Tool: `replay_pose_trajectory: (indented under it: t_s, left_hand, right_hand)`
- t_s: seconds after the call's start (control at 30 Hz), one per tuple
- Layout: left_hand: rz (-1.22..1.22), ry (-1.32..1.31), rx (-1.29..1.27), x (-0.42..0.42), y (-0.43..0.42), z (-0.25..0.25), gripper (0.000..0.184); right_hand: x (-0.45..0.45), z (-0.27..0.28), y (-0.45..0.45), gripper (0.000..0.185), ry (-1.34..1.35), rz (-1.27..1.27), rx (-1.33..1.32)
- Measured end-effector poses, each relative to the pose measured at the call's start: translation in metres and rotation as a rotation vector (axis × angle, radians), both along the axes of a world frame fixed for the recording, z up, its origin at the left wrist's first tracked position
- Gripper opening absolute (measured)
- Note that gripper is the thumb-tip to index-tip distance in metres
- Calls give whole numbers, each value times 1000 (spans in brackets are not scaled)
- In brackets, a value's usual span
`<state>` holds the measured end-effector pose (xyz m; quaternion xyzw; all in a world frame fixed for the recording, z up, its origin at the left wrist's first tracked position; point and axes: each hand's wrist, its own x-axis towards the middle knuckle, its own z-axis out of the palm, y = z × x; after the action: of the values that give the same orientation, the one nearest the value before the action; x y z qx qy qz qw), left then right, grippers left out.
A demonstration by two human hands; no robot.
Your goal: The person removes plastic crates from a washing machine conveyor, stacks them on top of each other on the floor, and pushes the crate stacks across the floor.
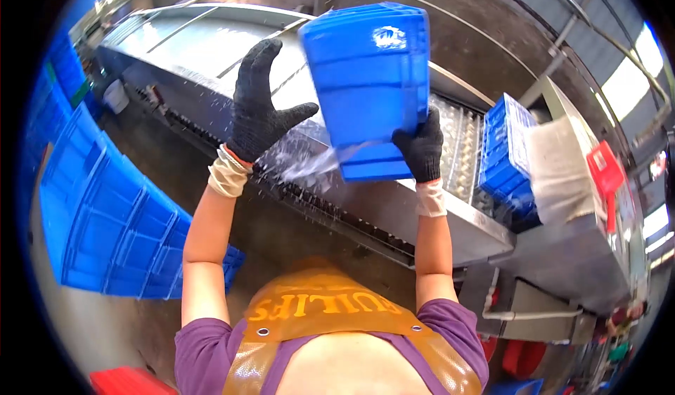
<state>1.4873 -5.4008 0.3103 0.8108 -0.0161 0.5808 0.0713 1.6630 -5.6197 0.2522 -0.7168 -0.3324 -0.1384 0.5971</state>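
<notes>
A blue plastic crate [365, 78] is held up tilted over the metal trough, and water splashes from its lower left side. My right hand [423, 149], in a dark glove, grips the crate's lower right edge. To the left of the crate, my left hand [264, 103], also gloved, is raised with thumb and fingers spread, apart from the crate and holding nothing. Water drops fly around and below my left hand. Behind the crate lies the long metal trough [190, 78].
Nested blue crates [119, 219] stand at the left. More blue crates [503, 149] sit on the roller conveyor [460, 142] at the right, beside a pale cloth [559, 163] and a red scoop [605, 173]. A white bucket [115, 96] stands at the far left.
</notes>
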Motion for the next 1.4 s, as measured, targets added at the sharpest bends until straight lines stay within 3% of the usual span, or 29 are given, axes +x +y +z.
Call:
replay_pose_trajectory:
  t_s: [0.07, 0.13, 0.17, 0.2, 0.27, 0.3, 0.33, 0.4, 0.47, 0.53, 0.6, 0.63, 0.73, 0.8, 0.87, 0.93, 1.07, 1.13, 1.2, 1.23, 1.3, 1.4]
  left_hand:
    - [104, 84, 61, -14, 20, 5, 92]
    - [178, 365, -41, -27, 26, -7, 97]
    - [12, 444, -280, -35, 34, -21, 100]
    - [-77, 360, -318, -44, 36, -40, 100]
    - [-6, 129, -284, -56, 31, -75, 96]
    - [-3, 104, -449, -65, 20, -83, 89]
    - [24, 101, -451, -73, 15, -94, 89]
    - [56, 116, -548, -86, 12, -110, 85]
    - [-1, 38, -637, -91, 6, -110, 83]
    - [108, 92, -462, -103, 1, -97, 81]
    - [72, 44, -488, -114, -2, -81, 79]
    - [115, 98, -367, -125, -2, -67, 82]
    - [240, 136, -207, -162, 0, -29, 86]
    - [356, 43, -80, -190, 2, -1, 86]
    - [444, -34, -123, -219, 10, 12, 88]
    - [554, -208, -162, -246, 14, 23, 90]
    - [885, -295, -101, -323, 16, 45, 88]
    - [887, -361, -133, -364, 34, 38, 86]
    - [831, -399, -407, -404, 49, 31, 83]
    - [842, -396, -397, -422, 56, 25, 83]
    - [1043, -325, -621, -454, 73, 8, 79]
    - [1172, -265, -640, -480, 98, -11, 77]
  right_hand:
    - [-25, 7, 14, 41, -260, -58, -256]
    - [-33, -4, 26, 41, -512, -87, -380]
    - [-37, -5, 29, 42, -580, 21, -347]
    - [-38, -4, 29, 43, -646, 130, -308]
    - [-42, 1, 28, 50, -778, 120, -248]
    - [-42, -3, 26, 56, -745, 134, -197]
    - [-40, -15, 20, 68, -735, 14, -238]
    - [-33, -54, 6, 82, -458, -115, -34]
    - [-23, -98, -2, 90, -105, 18, 29]
    - [-31, -137, -8, 82, 362, 377, -53]
    - [-48, -148, -6, 78, 480, 476, 10]
    - [-53, -148, 5, 75, 598, 549, 80]
    - [-76, -128, 44, 61, 577, 614, 164]
    - [-90, -92, 81, 57, 413, 706, 216]
    - [-106, -45, 119, 50, 399, 862, 276]
    - [-106, -14, 156, 51, 355, 968, 138]
    - [-174, 55, 228, 61, 252, 1182, 187]
    - [-203, 69, 268, 66, 239, 1330, 51]
    - [-229, 69, 316, 52, 198, 1487, -18]
    - [-247, 67, 336, 47, 149, 1512, 3]
    - [-279, 57, 378, 51, 187, 1609, 4]
    - [-303, 62, 404, 53, 175, 1618, -34]
